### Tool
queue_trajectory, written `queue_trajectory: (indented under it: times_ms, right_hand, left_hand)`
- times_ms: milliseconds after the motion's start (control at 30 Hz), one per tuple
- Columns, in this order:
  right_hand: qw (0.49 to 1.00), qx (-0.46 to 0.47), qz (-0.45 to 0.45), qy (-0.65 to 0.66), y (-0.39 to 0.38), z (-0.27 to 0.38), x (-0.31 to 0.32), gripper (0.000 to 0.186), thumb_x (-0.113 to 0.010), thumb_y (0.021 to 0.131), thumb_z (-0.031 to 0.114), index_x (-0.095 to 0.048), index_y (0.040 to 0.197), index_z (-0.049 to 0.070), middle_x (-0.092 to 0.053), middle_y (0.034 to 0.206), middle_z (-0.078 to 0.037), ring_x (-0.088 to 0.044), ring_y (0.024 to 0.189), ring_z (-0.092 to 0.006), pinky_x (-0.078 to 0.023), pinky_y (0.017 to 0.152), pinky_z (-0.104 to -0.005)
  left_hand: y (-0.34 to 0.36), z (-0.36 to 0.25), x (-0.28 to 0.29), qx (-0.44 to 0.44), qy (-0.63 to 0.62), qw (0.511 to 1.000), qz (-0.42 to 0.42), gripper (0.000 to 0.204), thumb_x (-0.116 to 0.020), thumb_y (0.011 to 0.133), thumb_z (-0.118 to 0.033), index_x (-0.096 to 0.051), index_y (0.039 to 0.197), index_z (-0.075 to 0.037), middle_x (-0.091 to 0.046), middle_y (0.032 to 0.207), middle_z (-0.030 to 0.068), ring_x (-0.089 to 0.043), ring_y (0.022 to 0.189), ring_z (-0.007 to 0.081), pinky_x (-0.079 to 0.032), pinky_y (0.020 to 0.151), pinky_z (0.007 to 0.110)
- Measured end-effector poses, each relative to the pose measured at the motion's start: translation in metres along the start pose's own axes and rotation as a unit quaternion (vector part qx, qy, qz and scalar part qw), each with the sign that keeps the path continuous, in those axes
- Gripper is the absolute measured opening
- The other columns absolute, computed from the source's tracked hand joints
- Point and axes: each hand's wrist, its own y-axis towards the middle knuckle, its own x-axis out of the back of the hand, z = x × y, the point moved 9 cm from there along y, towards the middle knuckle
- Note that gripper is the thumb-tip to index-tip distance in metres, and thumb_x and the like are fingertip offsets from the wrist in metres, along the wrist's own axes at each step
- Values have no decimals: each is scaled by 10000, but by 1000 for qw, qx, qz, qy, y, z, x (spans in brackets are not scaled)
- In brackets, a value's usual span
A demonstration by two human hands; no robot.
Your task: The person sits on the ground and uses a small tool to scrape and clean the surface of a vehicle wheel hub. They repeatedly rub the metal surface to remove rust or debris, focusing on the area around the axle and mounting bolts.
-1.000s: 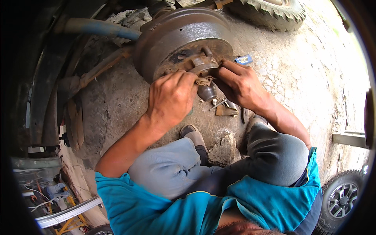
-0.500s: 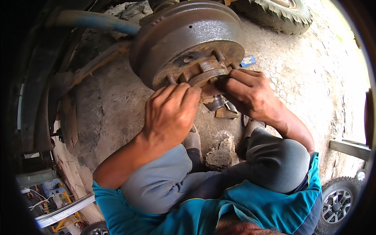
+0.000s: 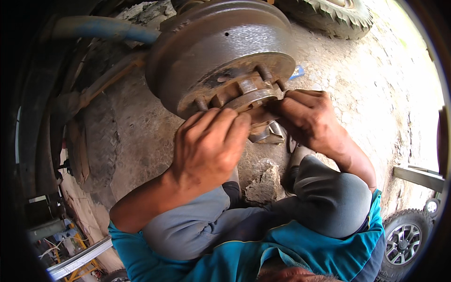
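Note:
A dark, worn brake drum (image 3: 218,44) fills the upper middle, with a rusty wheel hub (image 3: 253,97) at its near face. Threaded studs (image 3: 264,73) stick out of that face. My left hand (image 3: 211,143) is closed with its fingertips curled over the left near edge of the hub, just below another stud (image 3: 201,103). On the other side, my right hand (image 3: 310,115) has its fingers bent around the right edge of the hub. The undersides of both grips, with the thumbs, are largely hidden.
Loose metal pieces (image 3: 271,135) lie under the hub. A lump of rock (image 3: 264,185) sits between my feet, and a blue packet (image 3: 297,72) right of the drum. A knobbly tyre (image 3: 331,21) lies at the back; a blue tube (image 3: 105,28) runs left of the drum.
The drum and hub sit slightly lower and closer in the picture. Both hands have come down a little with them, still at the hub's edge.

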Motion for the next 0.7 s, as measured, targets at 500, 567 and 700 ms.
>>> queue_trajectory:
  times_ms: [500,567,700]
  right_hand:
    - [1000,-19,17,13,6,-2,1,212,-773,896,76,-807,1104,99,-694,801,-78,-722,704,-289,-576,618,-428]
    - [999,-4,37,14,11,4,-8,198,-774,893,75,-807,1086,102,-686,790,-77,-721,702,-284,-578,619,-429]
    - [1000,-25,16,3,7,1,-1,166,-782,885,82,-808,1047,108,-682,781,-69,-717,683,-277,-576,596,-422]
  left_hand:
    - [8,4,-3,33,7,999,22,197,-708,832,-6,-689,1027,16,-665,900,146,-709,778,328,-580,672,447]
    - [0,9,2,44,27,998,45,179,-689,838,-39,-681,1010,8,-654,898,127,-720,791,300,-586,671,432]
    - [0,1,0,8,24,1000,0,202,-695,832,-64,-686,1021,7,-661,922,122,-715,791,291,-581,678,429]
